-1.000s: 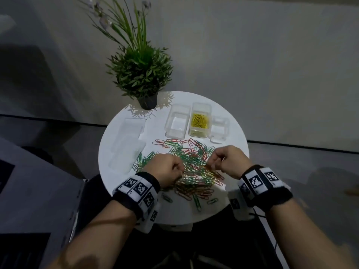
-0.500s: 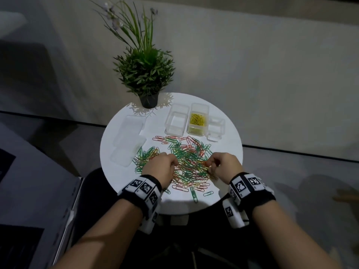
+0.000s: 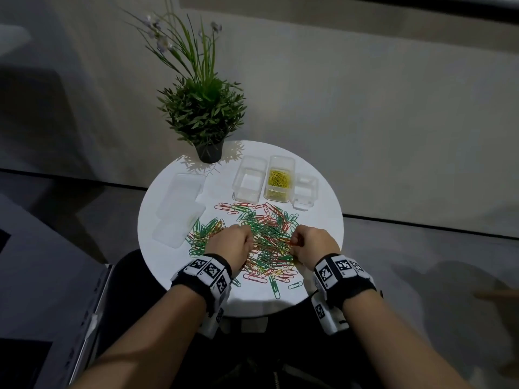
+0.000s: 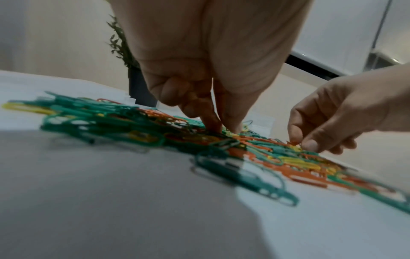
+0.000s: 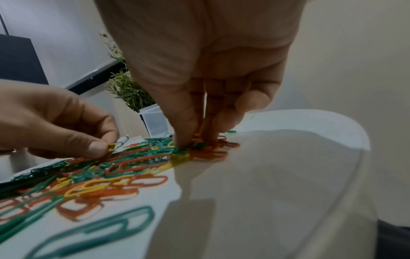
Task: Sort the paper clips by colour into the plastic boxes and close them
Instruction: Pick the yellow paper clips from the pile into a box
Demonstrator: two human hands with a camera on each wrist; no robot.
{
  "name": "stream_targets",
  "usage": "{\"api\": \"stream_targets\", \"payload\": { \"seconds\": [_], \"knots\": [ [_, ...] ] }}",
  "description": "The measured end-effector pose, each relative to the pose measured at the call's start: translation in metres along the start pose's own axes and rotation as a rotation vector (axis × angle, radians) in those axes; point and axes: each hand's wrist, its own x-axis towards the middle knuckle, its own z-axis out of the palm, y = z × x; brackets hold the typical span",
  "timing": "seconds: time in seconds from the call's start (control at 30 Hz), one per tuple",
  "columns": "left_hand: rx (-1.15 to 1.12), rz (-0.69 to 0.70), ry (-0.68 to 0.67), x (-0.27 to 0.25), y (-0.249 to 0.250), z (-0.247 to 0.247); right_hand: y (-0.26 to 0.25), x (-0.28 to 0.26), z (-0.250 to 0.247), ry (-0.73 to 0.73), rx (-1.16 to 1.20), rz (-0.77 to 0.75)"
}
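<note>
Your left hand (image 3: 232, 246) pinches a yellow clip (image 5: 112, 146) between thumb and forefinger, and your right hand (image 3: 312, 246), fingers curled, presses its tips into the clips (image 3: 261, 237); whether it holds one cannot be told. The red, green and yellow heap spreads from mid-table (image 3: 317, 214) to the near edge. Three open boxes (image 3: 249, 179) line the far edge, the middle one holding yellow clips, with lids (image 3: 179, 209) by the left edge and a plant (image 3: 203, 113) behind; bare top shows right of the heap.
</note>
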Motion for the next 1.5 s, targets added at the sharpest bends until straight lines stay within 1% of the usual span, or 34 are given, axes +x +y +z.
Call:
{"api": "stream_targets", "payload": {
  "seconds": [0.07,0.17,0.23,0.37,0.5,0.63,0.7,0.77,0.9,0.93,1.0,1.07,1.2,1.23,1.3,1.33,1.4,1.5],
  "knots": [
    [-0.166,-0.075,0.003,-0.001,-0.004,0.000,0.000,-0.001,0.001,0.004,0.001,-0.005],
    [-0.492,-0.204,0.015,-0.004,-0.005,-0.003,0.001,0.000,0.003,0.006,0.024,-0.026],
    [-0.631,-0.242,0.011,-0.006,-0.005,-0.006,0.002,0.000,0.004,0.009,0.065,-0.034],
    [-0.735,-0.240,-0.004,-0.009,-0.005,-0.010,0.010,0.002,0.003,0.055,0.109,-0.028],
    [-0.801,-0.262,-0.011,-0.012,-0.001,-0.004,0.023,0.006,0.004,0.094,0.233,0.010],
    [-0.703,-0.314,0.021,-0.014,0.000,-0.002,0.025,0.006,0.002,0.128,0.203,0.001],
    [-0.706,-0.327,0.050,-0.015,0.000,-0.003,0.025,0.007,0.003,0.132,0.226,0.005],
    [-0.760,-0.365,0.077,-0.014,-0.001,-0.006,0.025,0.008,0.005,0.106,0.303,0.016],
    [-0.854,-0.419,0.066,-0.012,0.000,-0.013,0.028,0.009,0.007,0.048,0.638,0.085],
    [-0.906,-0.442,0.056,-0.012,0.000,-0.014,0.028,0.009,0.007,0.052,0.679,0.093],
    [-0.963,-0.471,0.051,-0.012,0.000,-0.016,0.026,0.008,0.004,0.071,0.672,0.098],
    [-0.841,-0.429,0.038,-0.009,0.000,-0.016,0.022,0.006,-0.001,0.085,0.634,0.095],
    [-0.460,-0.206,-0.066,-0.003,0.012,-0.011,0.009,0.011,0.000,0.032,0.564,0.074],
    [-0.327,-0.130,-0.102,-0.003,0.018,-0.010,0.005,0.012,0.002,0.005,0.506,0.048],
    [-0.061,0.027,-0.167,-0.003,0.026,-0.008,0.001,0.012,0.004,-0.027,0.305,-0.005],
    [0.032,0.066,-0.179,-0.002,0.029,-0.008,-0.001,0.011,0.004,-0.026,0.212,-0.023],
    [0.142,0.092,-0.165,-0.001,0.028,-0.010,-0.001,0.012,0.003,-0.003,0.098,-0.046],
    [0.198,0.071,-0.143,-0.001,0.022,-0.014,0.004,0.015,0.001,0.030,0.068,-0.044]
  ]
}}
